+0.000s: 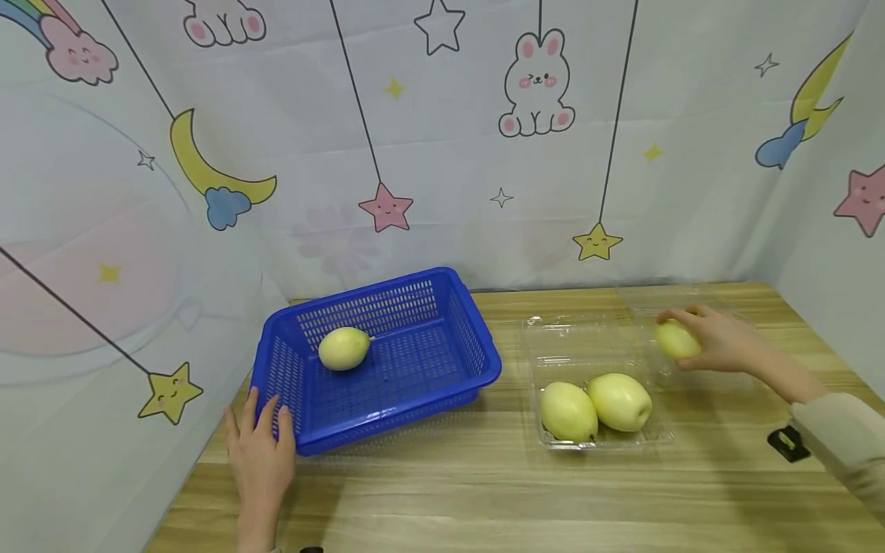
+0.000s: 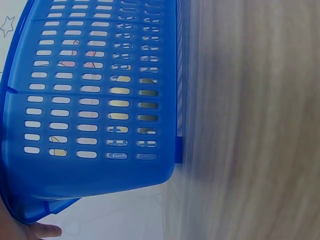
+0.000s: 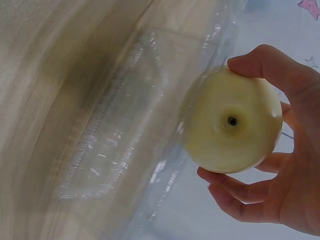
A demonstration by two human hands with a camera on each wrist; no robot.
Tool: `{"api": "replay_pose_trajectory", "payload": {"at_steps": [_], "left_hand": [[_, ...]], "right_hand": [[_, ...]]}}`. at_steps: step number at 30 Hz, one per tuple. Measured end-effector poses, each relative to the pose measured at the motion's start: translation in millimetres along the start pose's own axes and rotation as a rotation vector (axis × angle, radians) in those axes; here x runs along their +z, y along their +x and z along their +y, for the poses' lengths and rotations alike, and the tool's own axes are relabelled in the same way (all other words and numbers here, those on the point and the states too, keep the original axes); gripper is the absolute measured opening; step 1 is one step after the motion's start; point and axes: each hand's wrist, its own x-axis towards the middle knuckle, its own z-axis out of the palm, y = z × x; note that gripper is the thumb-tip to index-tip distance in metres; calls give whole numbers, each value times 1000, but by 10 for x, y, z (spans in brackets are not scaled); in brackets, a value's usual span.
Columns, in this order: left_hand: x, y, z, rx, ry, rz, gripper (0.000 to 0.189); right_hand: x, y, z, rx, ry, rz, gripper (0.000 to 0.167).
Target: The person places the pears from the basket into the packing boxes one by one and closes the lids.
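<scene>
My right hand (image 1: 715, 338) grips a pale yellow pear (image 3: 230, 125) between thumb and fingers, its dark blossom end showing in the right wrist view. In the head view it is over a clear plastic box (image 1: 719, 380) at the right. My left hand (image 1: 261, 453) rests at the near left corner of the blue plastic basket (image 1: 397, 418), its fingers spread and straight over the rim. One pear (image 1: 343, 349) with a short stem lies inside the basket. Two more pears (image 1: 620, 402) sit side by side in another clear plastic box (image 1: 563, 349) between basket and right hand.
A wooden table (image 1: 442, 491) carries everything. Behind and beside it hangs a white cloth (image 1: 449, 138) printed with rabbits, moons and stars. A small black object (image 1: 788, 444) with a yellow-green mark appears beside the right sleeve (image 1: 840, 438).
</scene>
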Motion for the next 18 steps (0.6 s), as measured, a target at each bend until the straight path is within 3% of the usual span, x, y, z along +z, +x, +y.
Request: {"api": "replay_pose_trajectory", "payload": {"at_steps": [11, 18], "left_hand": [[-9, -4, 11, -36, 3, -26, 38], [-1, -2, 6, -30, -13, -8, 37]], "right_hand": [[171, 83, 159, 10, 43, -36, 60], [255, 117, 196, 13, 56, -44, 56]]}}
